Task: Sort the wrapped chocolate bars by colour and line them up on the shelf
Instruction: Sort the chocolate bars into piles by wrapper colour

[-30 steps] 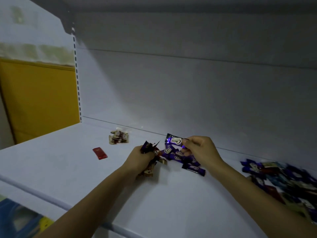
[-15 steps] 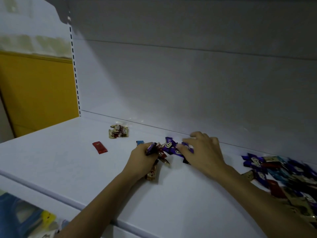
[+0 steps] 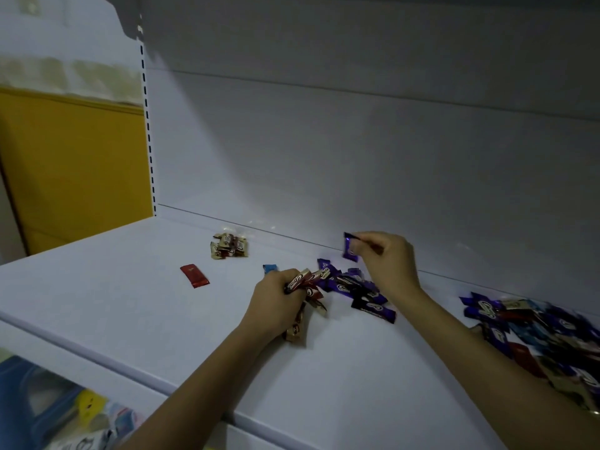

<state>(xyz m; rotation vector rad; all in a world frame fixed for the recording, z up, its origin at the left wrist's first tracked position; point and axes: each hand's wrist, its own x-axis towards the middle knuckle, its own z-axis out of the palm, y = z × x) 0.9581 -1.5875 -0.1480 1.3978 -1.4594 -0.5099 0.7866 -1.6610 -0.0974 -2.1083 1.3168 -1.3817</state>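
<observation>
My left hand [image 3: 277, 303] rests on the white shelf [image 3: 113, 297], closed around a bunch of mixed wrapped bars [image 3: 303, 282], brown and red among them. My right hand [image 3: 386, 261] is raised above the shelf, pinching one purple bar [image 3: 350, 251] by its end so it hangs down. Below it lies a small group of purple bars [image 3: 357, 289]. A single red bar [image 3: 194, 275] lies to the left, a blue bar [image 3: 269, 268] peeks out by my left knuckles, and a cluster of beige bars [image 3: 230, 245] sits near the back wall.
A large unsorted heap of purple, blue, red and beige bars [image 3: 535, 332] lies at the right of the shelf. The shelf's back panel [image 3: 324, 157] rises behind. A yellow wall [image 3: 71, 170] stands left; coloured packages [image 3: 48, 407] show on the level below.
My right hand was flat on the purple group half a second ago; now it has lifted with one purple bar pinched. My left hand stays closed on its bunch.
</observation>
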